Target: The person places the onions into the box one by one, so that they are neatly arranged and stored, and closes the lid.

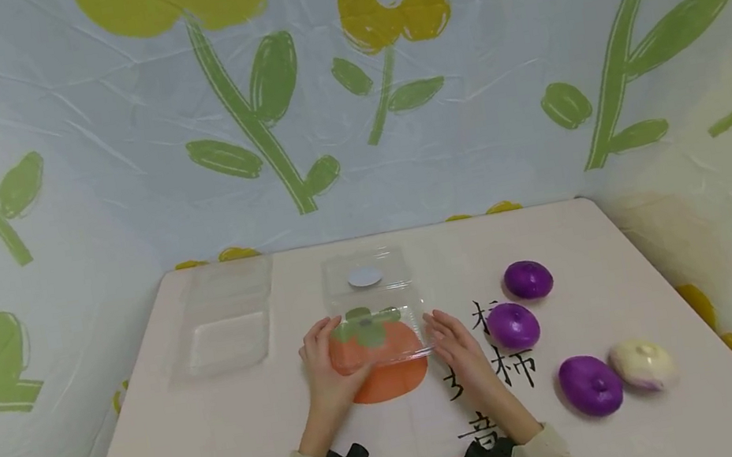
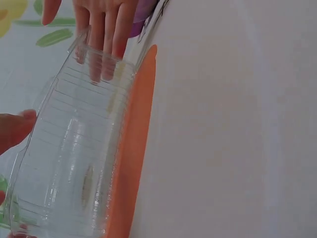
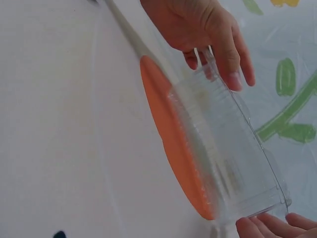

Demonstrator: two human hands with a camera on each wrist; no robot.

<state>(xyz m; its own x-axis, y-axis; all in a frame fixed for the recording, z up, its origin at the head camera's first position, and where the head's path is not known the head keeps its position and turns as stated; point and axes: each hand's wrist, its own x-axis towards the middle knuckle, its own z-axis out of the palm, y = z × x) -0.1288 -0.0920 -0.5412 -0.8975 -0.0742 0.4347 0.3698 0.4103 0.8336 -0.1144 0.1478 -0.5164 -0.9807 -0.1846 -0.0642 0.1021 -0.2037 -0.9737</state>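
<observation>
A clear plastic clamshell box (image 1: 383, 334) stands unfolded over the orange persimmon print (image 1: 391, 384), its lid (image 1: 337, 273) lying back with a white oval label. My left hand (image 1: 326, 367) grips the left end of the base, thumb at the near rim and fingers at the side. At the opposite end, my right hand (image 1: 457, 342) touches the side with fairly straight fingers. The right wrist view shows the left thumb over the rim of the box (image 3: 228, 144). Through the clear wall in the left wrist view, the right hand's fingers (image 2: 96, 44) are visible.
Another clear clamshell box (image 1: 226, 342) lies unfolded at the left. To the right are several round vegetables, onion-like: purple ones (image 1: 528, 279), (image 1: 514, 326), (image 1: 590, 385) and a whitish one (image 1: 642, 364). A flowered cloth (image 1: 468, 148) hangs behind the table.
</observation>
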